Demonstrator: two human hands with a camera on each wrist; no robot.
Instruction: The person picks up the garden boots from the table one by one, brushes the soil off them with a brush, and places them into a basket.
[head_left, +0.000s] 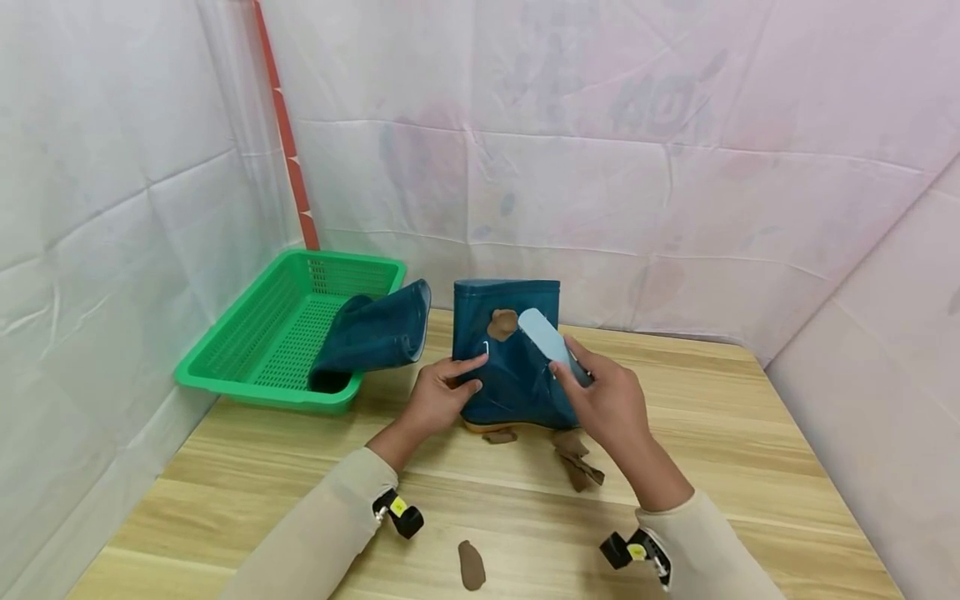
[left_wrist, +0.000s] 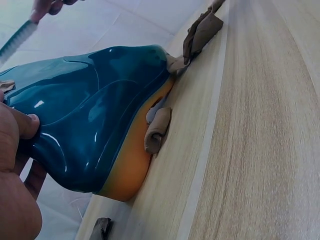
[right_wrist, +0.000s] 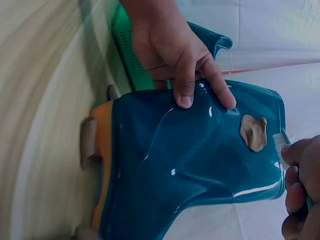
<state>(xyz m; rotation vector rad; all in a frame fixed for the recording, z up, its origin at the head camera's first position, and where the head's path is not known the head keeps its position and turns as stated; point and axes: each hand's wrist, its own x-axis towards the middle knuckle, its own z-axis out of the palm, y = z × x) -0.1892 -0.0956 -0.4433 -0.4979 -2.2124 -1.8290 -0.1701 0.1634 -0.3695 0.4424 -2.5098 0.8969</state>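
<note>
A glossy teal rubber boot [head_left: 517,375] with an orange sole [left_wrist: 127,170] stands upright on the table. My left hand [head_left: 437,396] grips it at the back of the shaft, thumb and fingers pressed against its side. A brown, clay-like patch [right_wrist: 254,132] sticks to the shaft near the top. In my right hand [head_left: 613,402] is a pale blue brush [head_left: 544,335], pinched between thumb and fingers. Its white bristles show in the left wrist view, and its head is close beside the brown patch.
At the left, a second teal boot [head_left: 375,329] leans over the edge of a green plastic basket [head_left: 262,394]. Brown pieces [head_left: 577,467] lie by the toe and sole, and another brown piece [head_left: 472,565] is near the front of the wooden table [head_left: 675,467]. White sheeting surrounds the table.
</note>
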